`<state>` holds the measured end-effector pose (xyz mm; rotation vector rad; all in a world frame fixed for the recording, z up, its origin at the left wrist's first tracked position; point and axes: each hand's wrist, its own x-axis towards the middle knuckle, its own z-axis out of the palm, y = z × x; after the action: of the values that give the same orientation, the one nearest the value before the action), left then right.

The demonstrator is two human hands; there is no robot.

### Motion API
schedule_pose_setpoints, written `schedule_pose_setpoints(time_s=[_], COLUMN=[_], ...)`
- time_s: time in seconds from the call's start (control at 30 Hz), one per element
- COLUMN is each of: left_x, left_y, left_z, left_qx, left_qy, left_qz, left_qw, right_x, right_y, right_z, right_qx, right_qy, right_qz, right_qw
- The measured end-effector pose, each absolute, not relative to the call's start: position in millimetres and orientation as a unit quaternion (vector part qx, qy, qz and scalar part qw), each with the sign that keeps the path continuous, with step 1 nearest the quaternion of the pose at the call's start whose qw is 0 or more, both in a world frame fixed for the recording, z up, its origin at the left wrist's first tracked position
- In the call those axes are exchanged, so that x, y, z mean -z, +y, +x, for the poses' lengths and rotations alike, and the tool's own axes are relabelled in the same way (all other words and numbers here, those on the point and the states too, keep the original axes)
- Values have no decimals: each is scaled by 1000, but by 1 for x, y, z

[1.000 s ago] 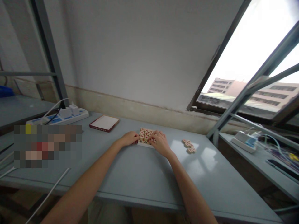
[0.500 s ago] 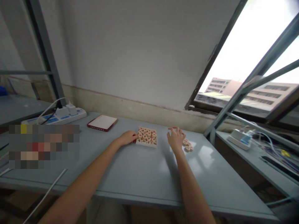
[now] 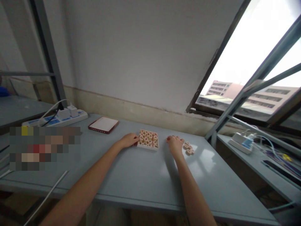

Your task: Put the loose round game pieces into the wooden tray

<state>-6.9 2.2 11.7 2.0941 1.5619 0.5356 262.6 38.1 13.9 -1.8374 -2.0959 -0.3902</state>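
A shallow white-sided box (image 3: pixel 147 147) full of round xiangqi pieces (image 3: pixel 148 138) rests near the middle of the desk. At its left edge is my left hand (image 3: pixel 129 140), fingers closed on the box's side. My right hand (image 3: pixel 176 143) is to the right of the box, low over the desk or on it, with its fingers apart. Whether anything lies under its palm is hidden. Just right of it are several loose xiangqi pieces (image 3: pixel 188 148).
A dark red box lid (image 3: pixel 103 125) with a pale inside lies at the back left of the desk (image 3: pixel 141 175). Behind it stands a power strip (image 3: pixel 77 116) with plugs. A metal bed-frame post (image 3: pixel 213 135) rises at the right, beside another power strip (image 3: pixel 240 143).
My right hand has come down from its raised, spread pose toward the desk, uncovering more of the loose pieces. My left hand stays at the box's edge.
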Motion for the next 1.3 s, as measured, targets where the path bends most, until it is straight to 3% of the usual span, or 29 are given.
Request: schedule_pose_setpoints(time_s=[0.2,0.53,1.03,1.3], left_x=[-8,-10,-8,-8], left_y=[4,3,5,4], left_z=[-8,-8,-9,-9], left_qx=[-197,-194,-197,-201], left_qy=[568,566,559,559], left_qz=[763,765,771,770], left_qw=[238,239,230,234], right_x=[-27,-20,-14,-21], right_y=[29,23,30,26], right_z=[235,219,223,222], right_qx=[127,64,26,45], right_qy=[-801,-874,-870,-853], right_qz=[-503,-419,-434,-434], right_qw=[301,236,232,285])
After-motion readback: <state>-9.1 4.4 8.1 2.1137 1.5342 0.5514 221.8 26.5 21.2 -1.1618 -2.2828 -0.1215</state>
